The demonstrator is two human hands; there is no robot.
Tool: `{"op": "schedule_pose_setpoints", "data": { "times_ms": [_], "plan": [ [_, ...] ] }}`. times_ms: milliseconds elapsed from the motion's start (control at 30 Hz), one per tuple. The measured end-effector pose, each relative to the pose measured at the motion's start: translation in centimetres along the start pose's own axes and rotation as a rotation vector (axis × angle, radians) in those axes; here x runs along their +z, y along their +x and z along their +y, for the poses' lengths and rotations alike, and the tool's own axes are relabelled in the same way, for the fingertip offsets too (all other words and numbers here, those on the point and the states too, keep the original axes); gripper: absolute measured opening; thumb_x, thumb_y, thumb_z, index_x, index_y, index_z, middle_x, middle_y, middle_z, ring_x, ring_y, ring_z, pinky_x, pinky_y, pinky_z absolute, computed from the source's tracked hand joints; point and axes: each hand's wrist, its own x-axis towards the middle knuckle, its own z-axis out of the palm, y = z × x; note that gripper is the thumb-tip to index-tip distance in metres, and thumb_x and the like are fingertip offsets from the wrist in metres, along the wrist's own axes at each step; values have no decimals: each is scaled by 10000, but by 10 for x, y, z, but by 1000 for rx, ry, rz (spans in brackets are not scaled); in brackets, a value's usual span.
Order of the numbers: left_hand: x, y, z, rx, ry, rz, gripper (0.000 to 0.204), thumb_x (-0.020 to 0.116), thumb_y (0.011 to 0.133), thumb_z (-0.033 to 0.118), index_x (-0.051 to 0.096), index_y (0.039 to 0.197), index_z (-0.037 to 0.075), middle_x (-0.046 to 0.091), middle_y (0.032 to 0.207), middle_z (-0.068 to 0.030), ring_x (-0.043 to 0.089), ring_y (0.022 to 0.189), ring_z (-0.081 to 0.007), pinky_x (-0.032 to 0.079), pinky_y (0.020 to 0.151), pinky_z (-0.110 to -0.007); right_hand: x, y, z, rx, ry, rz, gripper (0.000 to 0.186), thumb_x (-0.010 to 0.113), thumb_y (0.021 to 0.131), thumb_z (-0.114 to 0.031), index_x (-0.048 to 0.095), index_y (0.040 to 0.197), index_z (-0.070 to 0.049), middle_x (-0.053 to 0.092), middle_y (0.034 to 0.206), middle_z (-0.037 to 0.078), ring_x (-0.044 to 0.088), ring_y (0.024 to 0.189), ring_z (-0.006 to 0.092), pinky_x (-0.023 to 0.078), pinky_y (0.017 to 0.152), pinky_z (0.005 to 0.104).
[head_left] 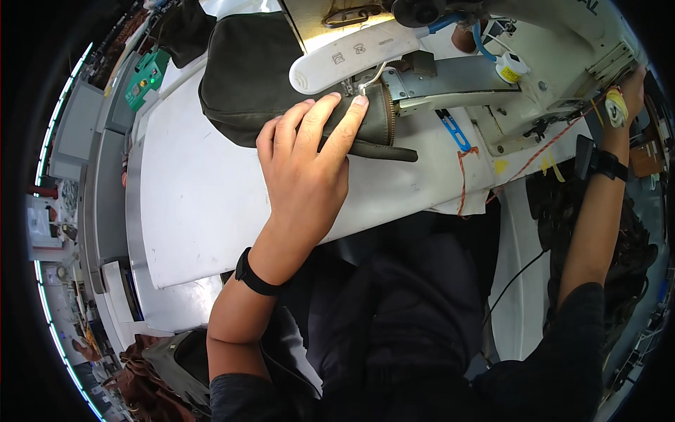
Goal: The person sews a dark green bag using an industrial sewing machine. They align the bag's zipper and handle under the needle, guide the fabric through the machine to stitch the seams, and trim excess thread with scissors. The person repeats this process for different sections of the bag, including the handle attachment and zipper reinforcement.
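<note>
A dark olive fabric pouch or bag piece (246,84) lies under the presser foot (363,90) of a sewing machine (485,77). A zipper (391,116) curves along its right end, where the piece is slipped over the machine's narrow arm (457,77). My left hand (306,158) rests on the fabric with fingers stretched and spread, its index fingertip close by the presser foot. A loose dark strip (383,150) sticks out below that hand. My right hand (633,95) reaches to the machine's far right end. Its fingers are mostly hidden there.
Blue thread snips (453,131) lie on the white table (204,204), tied to an orange cord (462,183). A white lamp (358,56) hangs over the sewing spot. At the far left stands a green control box (148,79). Dark bags (172,366) lie at lower left.
</note>
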Motion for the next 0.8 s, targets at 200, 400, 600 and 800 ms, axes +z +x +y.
{"op": "schedule_pose_setpoints", "data": {
  "times_ms": [200, 400, 600, 800],
  "plan": [
    [0, -1, 0, 0, -5, 6, 642, 703, 798, -46, 743, 1386, 211, 683, 1344, -44, 610, 1224, -268, 418, 1071, -459, -3, 0, 11, -84, -146, 12, 529, 581, 1056, -475, 760, 1142, 15, 764, 958, 96, 721, 815, 200, 566, 770, 352],
    [0, -2, 1, 9, 13, 10, 672, 702, 783, -63, 745, 1389, 225, 680, 1336, -22, 612, 1220, -252, 419, 1064, -441, -3, 3, 32, -155, -298, 48, 593, 547, 1043, -565, 722, 956, -5, 728, 878, 126, 725, 826, 246, 557, 776, 386],
    [0, -1, 2, 16, 3, 21, 676, 694, 777, -71, 745, 1385, 220, 679, 1334, -19, 613, 1218, -251, 418, 1061, -438, -1, -14, 26, 95, -59, 50, 659, 506, 1047, -626, 704, 908, -13, 694, 795, 130, 712, 759, 274, 550, 736, 407],
    [3, -3, 0, 16, 1, 31, 678, 692, 773, -69, 745, 1383, 222, 683, 1331, -22, 614, 1219, -252, 416, 1062, -441, -5, -12, 32, 78, -93, -2, 706, 462, 1056, -660, 700, 889, -17, 672, 736, 133, 703, 724, 290, 545, 717, 422]
  ]
}}
